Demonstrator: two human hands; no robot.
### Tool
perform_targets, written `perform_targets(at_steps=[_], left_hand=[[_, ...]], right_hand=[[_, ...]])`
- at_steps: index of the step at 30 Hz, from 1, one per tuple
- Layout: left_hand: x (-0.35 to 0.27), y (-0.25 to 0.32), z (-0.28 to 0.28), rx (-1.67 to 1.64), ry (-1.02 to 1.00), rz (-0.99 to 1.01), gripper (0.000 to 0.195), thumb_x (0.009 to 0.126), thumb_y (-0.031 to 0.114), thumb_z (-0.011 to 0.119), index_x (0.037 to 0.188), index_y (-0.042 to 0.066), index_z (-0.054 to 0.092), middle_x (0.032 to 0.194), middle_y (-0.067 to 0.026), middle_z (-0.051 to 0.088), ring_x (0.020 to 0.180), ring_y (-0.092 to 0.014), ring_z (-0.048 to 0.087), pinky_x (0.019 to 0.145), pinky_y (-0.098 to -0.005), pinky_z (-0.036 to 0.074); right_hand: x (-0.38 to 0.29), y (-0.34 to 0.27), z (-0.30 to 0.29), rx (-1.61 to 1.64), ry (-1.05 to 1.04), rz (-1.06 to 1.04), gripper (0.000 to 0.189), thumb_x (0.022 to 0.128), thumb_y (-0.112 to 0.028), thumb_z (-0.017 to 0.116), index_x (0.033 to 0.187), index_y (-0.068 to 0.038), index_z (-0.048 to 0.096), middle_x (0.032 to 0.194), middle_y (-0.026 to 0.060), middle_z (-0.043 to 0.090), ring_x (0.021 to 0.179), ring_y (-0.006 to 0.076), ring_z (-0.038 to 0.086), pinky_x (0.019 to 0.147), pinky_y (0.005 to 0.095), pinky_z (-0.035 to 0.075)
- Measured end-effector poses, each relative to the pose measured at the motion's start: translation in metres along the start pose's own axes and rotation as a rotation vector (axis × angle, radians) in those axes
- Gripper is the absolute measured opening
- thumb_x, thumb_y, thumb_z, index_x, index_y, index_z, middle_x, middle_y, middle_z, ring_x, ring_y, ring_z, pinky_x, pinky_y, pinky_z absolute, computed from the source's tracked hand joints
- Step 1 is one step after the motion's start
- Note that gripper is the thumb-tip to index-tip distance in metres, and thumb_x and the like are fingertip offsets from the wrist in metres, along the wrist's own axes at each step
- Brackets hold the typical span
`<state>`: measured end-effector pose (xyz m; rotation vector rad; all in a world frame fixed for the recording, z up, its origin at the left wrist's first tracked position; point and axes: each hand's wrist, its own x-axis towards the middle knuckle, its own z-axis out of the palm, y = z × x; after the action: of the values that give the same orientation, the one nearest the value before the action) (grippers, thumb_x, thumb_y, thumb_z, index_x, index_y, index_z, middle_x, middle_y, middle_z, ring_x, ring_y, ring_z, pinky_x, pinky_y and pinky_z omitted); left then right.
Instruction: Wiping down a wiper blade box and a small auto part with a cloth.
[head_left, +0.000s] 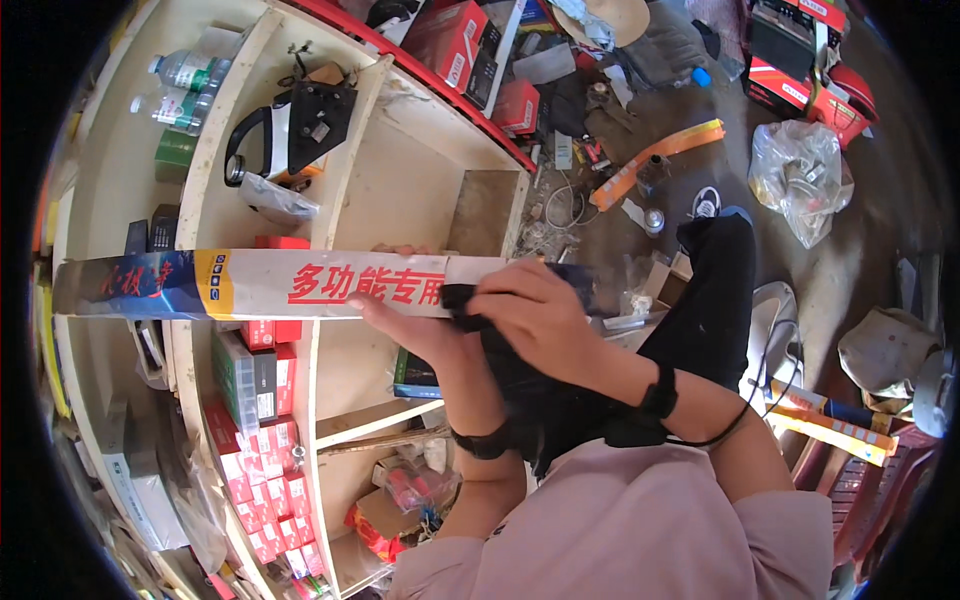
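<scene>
A long, narrow cardboard box, white with blue and yellow printing and red characters, lies level across the view in front of the shelves. My left hand grips it from below near the middle, thumb on the near face and fingertips showing behind the upper edge. My right hand pinches a black piece of material, possibly cloth, against the box just right of my left hand. The fingers hide part of this piece. Beyond my right hand, the dark blue end of the box is blurred.
Wooden shelves at left hold water bottles, a handsaw and stacked red-and-white boxes. Litter, an orange strip and a plastic bag lie on the floor. A dark red chair stands at right.
</scene>
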<state>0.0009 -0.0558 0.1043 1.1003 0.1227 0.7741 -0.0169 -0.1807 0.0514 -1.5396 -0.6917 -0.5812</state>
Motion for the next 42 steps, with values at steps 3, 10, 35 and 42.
perform_targets(at_steps=[3,10,35,42], left_hand=[[0.0,0.0,0.005,0.005,0.096,-0.038,0.072,0.094,0.069,0.048,0.12,0.002,0.047,0.1,-0.0118,0.057,0.09,-0.026,0.059,0.083,-0.0425,0.053],[0.004,0.002,-0.002,-0.043,0.048,0.024,0.069,0.094,0.067,0.05,0.116,0.002,0.05,0.097,-0.0108,0.057,0.088,-0.025,0.058,0.086,-0.0449,0.052],[0.004,0.033,0.006,-0.134,-0.178,0.327,0.075,0.092,0.075,0.045,0.11,0.004,0.053,0.1,-0.0052,0.055,0.09,-0.019,0.054,0.08,-0.0365,0.047],[0.0,0.02,0.016,-0.067,-0.162,0.304,0.071,0.091,0.074,0.048,0.104,0.005,0.051,0.086,-0.0069,0.051,0.08,-0.02,0.053,0.078,-0.035,0.046]], right_hand=[[0.0,-0.001,0.01,0.042,0.074,-0.018,0.023,0.074,0.003,0.07,0.095,-0.007,0.07,0.1,0.0056,0.065,0.091,0.0279,0.062,0.079,0.0383,0.052],[-0.011,0.008,-0.013,-0.033,0.12,-0.091,0.026,0.072,0.003,0.071,0.094,-0.01,0.072,0.101,0.0033,0.066,0.089,0.027,0.062,0.078,0.0366,0.052],[-0.017,0.023,-0.003,-0.119,0.216,0.098,0.026,0.077,0.004,0.071,0.102,-0.004,0.073,0.099,0.0095,0.065,0.088,0.0283,0.061,0.077,0.0365,0.051],[-0.016,0.023,0.003,-0.146,0.217,0.179,0.033,0.073,0.006,0.07,0.104,-0.004,0.072,0.101,0.0085,0.065,0.089,0.0286,0.061,0.078,0.0363,0.051]])
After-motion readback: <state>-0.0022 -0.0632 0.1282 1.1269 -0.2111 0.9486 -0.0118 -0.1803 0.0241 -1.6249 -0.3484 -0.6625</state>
